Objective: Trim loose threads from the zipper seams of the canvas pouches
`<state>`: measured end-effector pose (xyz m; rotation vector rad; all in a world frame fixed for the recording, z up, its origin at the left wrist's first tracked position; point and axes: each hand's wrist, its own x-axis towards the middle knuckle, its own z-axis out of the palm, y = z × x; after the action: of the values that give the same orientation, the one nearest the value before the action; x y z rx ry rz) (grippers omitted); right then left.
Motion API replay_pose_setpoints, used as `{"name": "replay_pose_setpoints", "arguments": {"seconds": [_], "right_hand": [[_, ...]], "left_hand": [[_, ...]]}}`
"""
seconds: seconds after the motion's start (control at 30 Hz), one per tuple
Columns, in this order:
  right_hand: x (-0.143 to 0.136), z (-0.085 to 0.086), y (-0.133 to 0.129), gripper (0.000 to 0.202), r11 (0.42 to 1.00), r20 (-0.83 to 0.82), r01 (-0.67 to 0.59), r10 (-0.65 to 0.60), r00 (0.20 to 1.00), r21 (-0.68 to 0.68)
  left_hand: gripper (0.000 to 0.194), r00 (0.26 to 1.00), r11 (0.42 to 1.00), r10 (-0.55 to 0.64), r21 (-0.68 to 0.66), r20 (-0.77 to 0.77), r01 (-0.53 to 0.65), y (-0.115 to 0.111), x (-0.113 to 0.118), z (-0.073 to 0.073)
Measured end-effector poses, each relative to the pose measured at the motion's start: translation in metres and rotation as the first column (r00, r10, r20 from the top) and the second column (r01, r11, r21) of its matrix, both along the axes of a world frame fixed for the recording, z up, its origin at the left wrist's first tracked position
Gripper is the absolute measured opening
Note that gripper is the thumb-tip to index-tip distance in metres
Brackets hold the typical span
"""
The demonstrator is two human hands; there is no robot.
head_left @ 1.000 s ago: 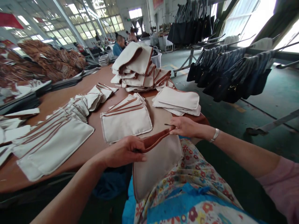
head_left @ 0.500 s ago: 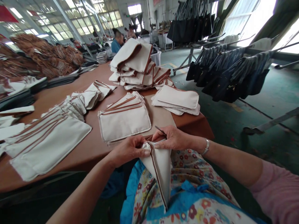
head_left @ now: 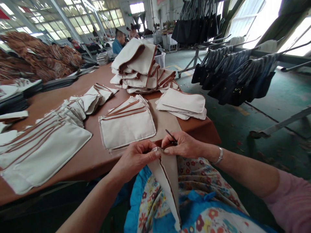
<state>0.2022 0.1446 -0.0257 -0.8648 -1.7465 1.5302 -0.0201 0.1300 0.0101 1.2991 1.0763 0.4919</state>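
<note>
A white fabric piece with a brown edge [head_left: 167,178] hangs over the flowered apron, pinched at its top by both hands. My left hand [head_left: 138,158] grips the top left corner between thumb and fingers. My right hand [head_left: 183,144] pinches the top right part close beside it, and a thin dark tool [head_left: 170,135] sticks out between its fingers. Just beyond the hands, a stack of white pouches with brown edges [head_left: 128,126] lies on the brown table [head_left: 109,161].
More white pouches [head_left: 48,152] fan out on the left. A tall pile [head_left: 138,68] stands behind, with flat white pieces [head_left: 182,103] to its front right. Dark bags [head_left: 235,81] hang from a rack at right. A person in blue [head_left: 118,45] sits at the back.
The hanging fabric's lower tip has swung slightly right and down. Both hands still pinch its top, and the tool in my right hand has tilted more upright. The view has shifted slightly.
</note>
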Motion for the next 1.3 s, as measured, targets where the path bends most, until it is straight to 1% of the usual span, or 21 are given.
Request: {"name": "replay_pose_setpoints", "arguments": {"seconds": [0.07,0.17,0.27,0.33,0.43,0.5,0.57,0.63,0.73,0.8,0.83,0.9,1.0,1.07,1.17,1.2,1.23,1.3], "right_hand": [[0.002,0.002,0.001,0.018,0.999,0.033,-0.031,0.031,0.999,0.008],[0.005,0.005,0.005,0.016,0.996,0.037,-0.088,0.087,0.996,0.003],[0.008,0.011,0.007,0.013,0.992,0.061,-0.124,0.124,0.99,0.008],[0.009,0.017,0.008,0.012,0.99,0.111,-0.138,0.134,0.985,0.025],[0.007,0.026,0.007,0.022,0.987,0.132,-0.155,0.148,0.98,0.044],[0.004,0.029,0.007,0.031,0.988,0.132,-0.139,0.13,0.983,0.061],[0.001,0.028,0.008,0.034,0.992,0.146,-0.106,0.095,0.985,0.068],[-0.001,0.026,0.01,0.027,0.994,0.144,-0.097,0.089,0.986,0.049],[-0.001,0.024,0.012,0.013,0.995,0.119,-0.095,0.098,0.988,-0.032],[-0.002,0.024,0.01,0.008,0.997,0.128,-0.042,0.049,0.991,-0.06],[-0.003,0.024,0.009,0.007,0.998,0.129,-0.007,0.014,0.991,-0.059],[-0.004,0.023,0.005,0.007,0.998,0.118,0.051,-0.046,0.992,-0.036],[-0.005,0.02,0.001,0.01,0.995,0.102,0.094,-0.091,0.991,-0.03],[-0.006,0.018,-0.001,0.011,0.992,0.097,0.118,-0.112,0.989,-0.051],[-0.007,0.015,-0.004,0.009,0.985,0.064,0.149,-0.143,0.988,-0.091],[-0.007,0.014,-0.006,0.009,0.985,0.053,0.157,-0.153,0.987,-0.076],[-0.007,0.013,-0.007,0.01,0.986,0.043,0.164,-0.163,0.986,-0.033],[-0.006,0.011,-0.01,0.012,0.976,0.024,0.181,-0.185,0.982,0.121]], "left_hand": [[0.031,0.999,1.0,-0.014,-0.026,0.036,0.015,0.0,0.001,0.001],[0.028,0.996,0.998,-0.046,-0.033,0.074,0.048,0.001,0.002,0.004],[0.027,0.996,0.998,-0.058,-0.029,0.07,0.061,0.0,0.004,0.007],[0.027,0.998,0.999,-0.05,-0.007,0.041,0.05,0.0,0.007,0.007],[0.027,0.998,0.996,-0.034,0.075,-0.044,0.037,-0.001,0.011,0.008],[0.026,0.994,0.99,-0.04,0.133,-0.106,0.054,-0.002,0.014,0.009],[0.023,0.985,0.98,-0.042,0.185,-0.166,0.073,-0.002,0.016,0.01],[0.023,0.976,0.971,-0.028,0.228,-0.218,0.079,-0.003,0.017,0.009],[0.027,0.968,0.964,0.002,0.257,-0.253,0.065,-0.003,0.018,0.005],[0.029,0.967,0.965,0.02,0.257,-0.252,0.047,-0.002,0.018,0.001],[0.03,0.97,0.968,0.019,0.248,-0.241,0.042,-0.002,0.017,0.0],[0.031,0.983,0.982,-0.019,0.182,-0.183,0.053,0.001,0.014,-0.002],[0.031,0.998,0.997,-0.06,0.051,-0.027,0.061,0.007,0.007,-0.004],[0.038,0.998,0.999,-0.042,-0.008,0.042,0.043,0.01,0.003,-0.006],[0.053,0.998,0.997,-0.025,-0.071,0.05,0.029,0.013,0.002,-0.009],[0.056,0.999,0.997,-0.024,-0.075,0.033,0.026,0.014,0.004,-0.01],[0.058,1.0,0.997,-0.021,-0.071,0.011,0.022,0.014,0.005,-0.011],[0.056,1.0,0.998,-0.012,-0.055,-0.006,0.011,0.013,0.01,-0.012]]}}
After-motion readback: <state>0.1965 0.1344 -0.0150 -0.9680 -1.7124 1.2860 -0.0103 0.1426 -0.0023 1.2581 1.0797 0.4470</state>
